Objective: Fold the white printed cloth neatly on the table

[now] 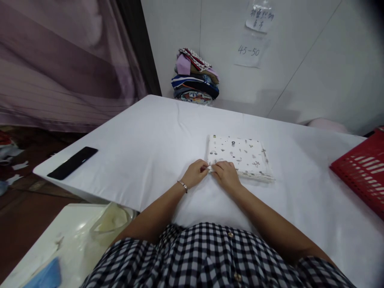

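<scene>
A folded white cloth with small printed figures [243, 154] lies flat on the white table [144, 148] in front of me. My left hand [195, 173] pinches its near left corner with curled fingers; a thin bracelet circles that wrist. My right hand [225, 174] rests right beside it on the cloth's near edge, fingers closed on the fabric. The two hands almost touch at that corner.
A black phone [73, 163] lies near the table's left edge. A stack of folded coloured cloths [195, 78] stands at the far edge against the white wall. A red plastic basket [364, 170] sits at the right. A white stand with a clear container [112, 222] is at lower left.
</scene>
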`<action>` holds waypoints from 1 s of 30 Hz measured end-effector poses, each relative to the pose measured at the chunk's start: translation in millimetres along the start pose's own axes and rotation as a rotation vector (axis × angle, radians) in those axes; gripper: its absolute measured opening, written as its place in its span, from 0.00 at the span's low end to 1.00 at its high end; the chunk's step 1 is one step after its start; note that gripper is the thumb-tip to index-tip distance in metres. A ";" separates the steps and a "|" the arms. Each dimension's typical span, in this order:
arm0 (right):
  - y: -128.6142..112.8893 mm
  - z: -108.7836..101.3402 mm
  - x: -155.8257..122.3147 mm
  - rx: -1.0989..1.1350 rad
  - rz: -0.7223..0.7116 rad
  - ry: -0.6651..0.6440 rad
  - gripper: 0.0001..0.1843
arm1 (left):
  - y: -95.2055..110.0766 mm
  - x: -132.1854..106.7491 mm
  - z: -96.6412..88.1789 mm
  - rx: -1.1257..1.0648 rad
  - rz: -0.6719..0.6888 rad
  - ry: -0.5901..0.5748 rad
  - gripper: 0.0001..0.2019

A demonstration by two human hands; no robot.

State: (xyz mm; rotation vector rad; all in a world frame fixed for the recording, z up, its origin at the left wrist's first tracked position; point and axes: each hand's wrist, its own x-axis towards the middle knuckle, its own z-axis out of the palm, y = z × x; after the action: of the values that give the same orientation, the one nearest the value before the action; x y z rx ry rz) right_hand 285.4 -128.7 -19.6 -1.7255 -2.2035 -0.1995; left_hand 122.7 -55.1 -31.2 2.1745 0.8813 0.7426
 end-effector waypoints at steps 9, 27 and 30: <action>-1.4 6.0 7.9 -0.003 0.002 0.006 0.10 | 1.4 0.7 2.9 0.165 0.110 0.043 0.06; -3.0 18.0 12.9 -0.035 -0.021 0.017 0.07 | 7.2 -3.8 6.2 0.428 0.114 0.023 0.03; -3.9 20.0 14.4 -0.054 -0.016 0.019 0.06 | 6.0 -3.4 6.9 0.451 0.138 0.028 0.04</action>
State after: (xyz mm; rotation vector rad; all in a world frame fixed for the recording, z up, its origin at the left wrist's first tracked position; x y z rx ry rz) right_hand 275.1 -110.2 -33.0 -1.7271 -2.2181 -0.2810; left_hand 127.7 -63.5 -31.8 2.6487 0.9945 0.6899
